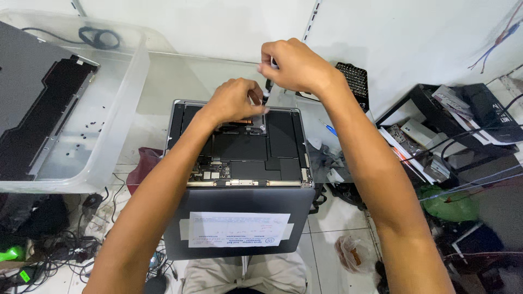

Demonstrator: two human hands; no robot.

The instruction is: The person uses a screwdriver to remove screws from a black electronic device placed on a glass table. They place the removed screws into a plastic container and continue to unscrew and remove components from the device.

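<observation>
White wall panels back the glass table [180,76] where I work. My right hand [294,66] is closed around a small screwdriver [268,87], tip down on the opened laptop [239,144]. My left hand [235,100] pinches the shaft near the tip. Left of the laptop sits a clear plastic bin [117,109] holding a dark panel [32,103].

Matt metal laptop [239,147] (paper label [238,229])

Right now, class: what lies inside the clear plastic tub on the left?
Inside the clear plastic tub lie a dark laptop bottom cover, small loose screws and a coiled black cable. Whatever sits beneath the cover is hidden.
</observation>
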